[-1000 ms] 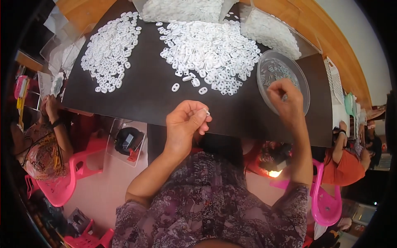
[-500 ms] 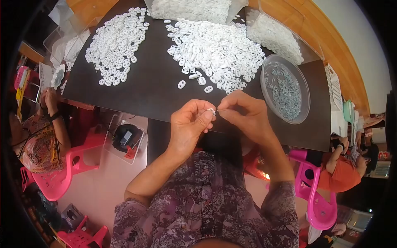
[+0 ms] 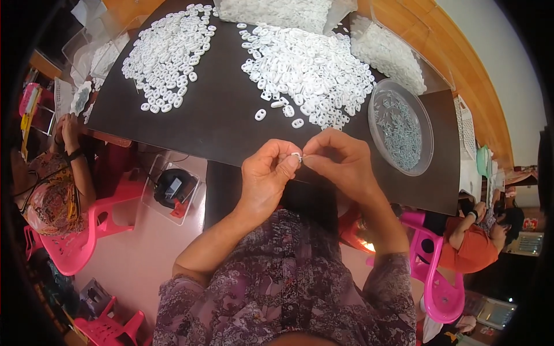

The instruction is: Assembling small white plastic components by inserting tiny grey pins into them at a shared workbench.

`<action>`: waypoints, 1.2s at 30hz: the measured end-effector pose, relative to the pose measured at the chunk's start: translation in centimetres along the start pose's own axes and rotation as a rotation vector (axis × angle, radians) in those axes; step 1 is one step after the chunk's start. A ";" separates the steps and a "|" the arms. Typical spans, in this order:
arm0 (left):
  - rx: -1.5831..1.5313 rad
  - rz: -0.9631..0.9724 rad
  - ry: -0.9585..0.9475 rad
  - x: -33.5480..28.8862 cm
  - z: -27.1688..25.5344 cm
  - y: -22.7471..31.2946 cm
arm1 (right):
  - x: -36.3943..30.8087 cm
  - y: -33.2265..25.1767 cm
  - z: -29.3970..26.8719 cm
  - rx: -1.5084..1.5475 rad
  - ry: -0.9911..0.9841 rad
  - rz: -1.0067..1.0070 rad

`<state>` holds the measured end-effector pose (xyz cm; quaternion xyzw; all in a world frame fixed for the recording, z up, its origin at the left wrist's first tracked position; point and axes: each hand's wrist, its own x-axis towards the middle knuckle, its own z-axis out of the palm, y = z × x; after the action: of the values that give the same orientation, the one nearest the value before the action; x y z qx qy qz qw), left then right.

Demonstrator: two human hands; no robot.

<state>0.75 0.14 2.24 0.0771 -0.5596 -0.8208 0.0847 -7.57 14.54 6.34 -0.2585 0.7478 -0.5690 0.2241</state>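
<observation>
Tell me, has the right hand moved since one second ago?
Yes, the right hand has moved left, from over the round clear dish to beside the left hand.

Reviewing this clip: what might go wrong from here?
The small white piece pinched in the left hand is tiny and close to the front edge of the table; it could slip and fall.

The right hand has its fingertips right at that piece, hiding part of it, so a misalignment might go unnoticed.

The round dish of small grey pieces sits beside the right hand; a bump might spill them.
</observation>
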 end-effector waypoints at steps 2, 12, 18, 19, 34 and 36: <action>0.052 -0.001 0.007 0.0 0.0 0.1 | 0.0 0.1 0.1 0.018 0.003 0.014; 0.440 0.297 0.201 0.1 0.1 -1.1 | 0.6 1.0 2.0 0.042 0.105 0.003; 0.564 0.394 0.208 0.2 -0.2 -0.5 | 1.2 1.0 2.3 0.082 0.094 0.001; 0.564 0.396 0.213 0.2 -0.3 -0.6 | 1.4 1.0 2.3 0.070 0.082 -0.013; 0.091 0.126 0.241 0.2 -2.2 -0.6 | 2.6 1.1 4.3 -0.316 0.109 -0.293; 0.115 0.157 0.250 0.0 -2.3 -0.9 | 2.9 1.2 4.6 -0.346 0.115 -0.358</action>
<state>1.18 -1.66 0.55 0.1395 -0.5949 -0.7624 0.2131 -7.03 9.59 3.88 -0.3887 0.7879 -0.4768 0.0294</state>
